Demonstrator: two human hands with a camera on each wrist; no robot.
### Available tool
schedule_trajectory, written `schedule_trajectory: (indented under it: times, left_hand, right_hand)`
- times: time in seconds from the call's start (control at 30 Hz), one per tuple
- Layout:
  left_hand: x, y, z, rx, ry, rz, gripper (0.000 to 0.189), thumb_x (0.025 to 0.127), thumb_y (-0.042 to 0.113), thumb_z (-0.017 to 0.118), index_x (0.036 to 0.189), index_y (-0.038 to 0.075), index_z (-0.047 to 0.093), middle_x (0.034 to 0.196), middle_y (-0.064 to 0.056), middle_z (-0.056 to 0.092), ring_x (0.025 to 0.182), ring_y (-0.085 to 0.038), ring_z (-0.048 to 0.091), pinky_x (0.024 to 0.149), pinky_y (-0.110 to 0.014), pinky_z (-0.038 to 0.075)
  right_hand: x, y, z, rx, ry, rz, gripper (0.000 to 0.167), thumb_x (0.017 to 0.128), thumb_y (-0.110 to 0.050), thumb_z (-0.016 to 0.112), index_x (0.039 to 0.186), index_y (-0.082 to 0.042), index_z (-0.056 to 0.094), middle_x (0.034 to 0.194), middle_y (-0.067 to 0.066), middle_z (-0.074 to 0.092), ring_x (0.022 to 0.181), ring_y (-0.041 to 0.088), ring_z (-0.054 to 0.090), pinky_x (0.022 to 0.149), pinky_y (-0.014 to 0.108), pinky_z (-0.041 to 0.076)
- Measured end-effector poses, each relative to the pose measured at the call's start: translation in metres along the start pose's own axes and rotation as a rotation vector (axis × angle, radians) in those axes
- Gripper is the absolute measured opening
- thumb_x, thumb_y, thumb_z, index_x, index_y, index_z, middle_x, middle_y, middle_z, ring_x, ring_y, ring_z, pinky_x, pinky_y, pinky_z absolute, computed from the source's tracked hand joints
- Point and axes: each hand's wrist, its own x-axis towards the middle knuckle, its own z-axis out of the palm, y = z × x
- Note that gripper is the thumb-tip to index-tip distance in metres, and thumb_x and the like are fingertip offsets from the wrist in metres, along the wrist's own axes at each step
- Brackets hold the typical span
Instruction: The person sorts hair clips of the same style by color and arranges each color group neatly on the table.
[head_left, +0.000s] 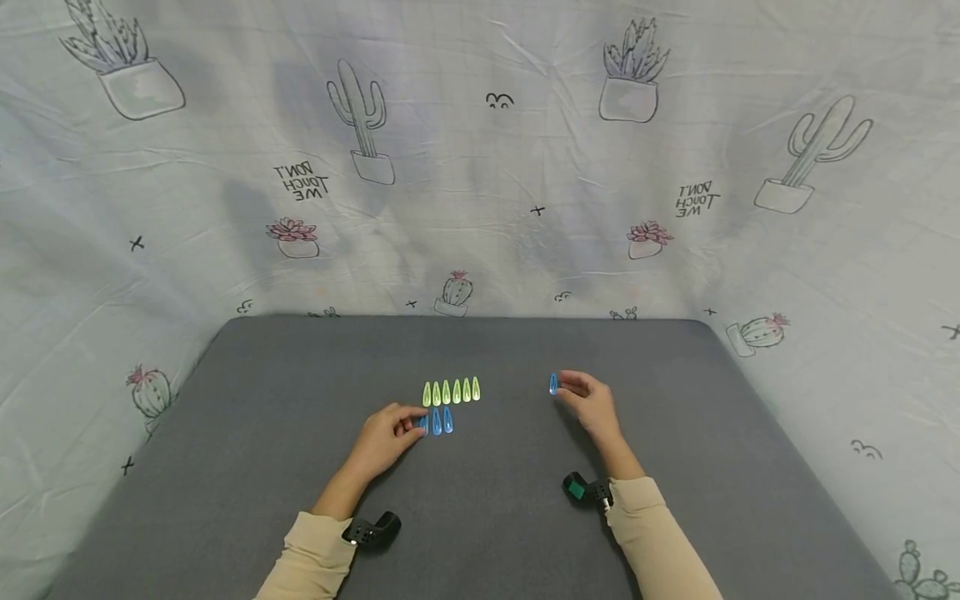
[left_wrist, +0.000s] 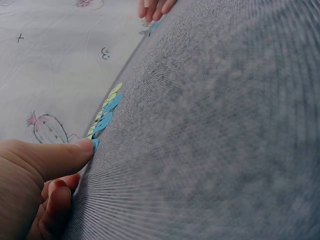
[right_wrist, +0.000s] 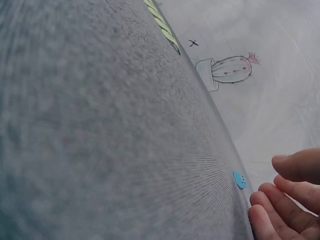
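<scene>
Six-odd, that is several, lime-green snap hair clips (head_left: 456,392) lie side by side in a row on the grey table. Below them is a shorter row of blue snap hair clips (head_left: 437,422). My left hand (head_left: 384,439) pinches the leftmost blue hair clip (left_wrist: 95,145) between thumb and index finger, partly covering it. Farther right, another blue hair clip (head_left: 553,384) lies by itself. My right hand (head_left: 591,405) is just right of it, fingers loosely bent. In the right wrist view, that lone blue clip (right_wrist: 240,180) sits apart from the fingertips, and the thumb stands away from the fingers.
A grey cloth-covered table (head_left: 495,517) spreads beneath both hands. Behind it and at its sides hangs a pale curtain (head_left: 465,167) printed with cacti and lettering. Each wrist wears a black camera band, the left one (head_left: 372,530) and the right one (head_left: 588,490).
</scene>
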Motion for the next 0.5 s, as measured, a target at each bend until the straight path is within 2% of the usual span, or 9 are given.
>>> schedule_trajectory:
  times: [0.2, 0.33, 0.5]
  left_hand:
    - [0.0, 0.0, 0.0, 0.002, 0.006, 0.01, 0.025, 0.081, 0.015, 0.075, 0.106, 0.011, 0.072, 0.073, 0.004, 0.05, 0.061, -0.008, 0.042, 0.056, -0.023, 0.035]
    - [-0.001, -0.003, 0.001, -0.006, 0.01, 0.014, 0.025, 0.081, 0.014, 0.075, 0.106, 0.011, 0.072, 0.073, 0.004, 0.05, 0.06, -0.007, 0.041, 0.057, -0.023, 0.035]
    - [-0.003, -0.004, 0.002, -0.001, 0.011, 0.019, 0.025, 0.08, 0.014, 0.075, 0.105, 0.013, 0.073, 0.073, 0.005, 0.05, 0.059, -0.006, 0.041, 0.056, -0.023, 0.036]
  right_hand:
    - [0.006, -0.003, 0.002, -0.132, 0.041, 0.02, 0.036, 0.085, -0.012, 0.07, 0.119, 0.0, 0.063, 0.112, 0.021, 0.066, 0.105, 0.033, 0.063, 0.067, 0.025, 0.049]
    - [0.013, -0.004, 0.006, -0.258, 0.053, 0.015, 0.034, 0.086, -0.014, 0.069, 0.116, 0.001, 0.064, 0.107, 0.019, 0.068, 0.099, 0.032, 0.064, 0.072, 0.034, 0.052]
    - [0.017, -0.005, 0.011, -0.337, 0.071, 0.015, 0.03, 0.085, -0.012, 0.068, 0.111, 0.002, 0.066, 0.101, 0.018, 0.068, 0.092, 0.032, 0.064, 0.077, 0.042, 0.051]
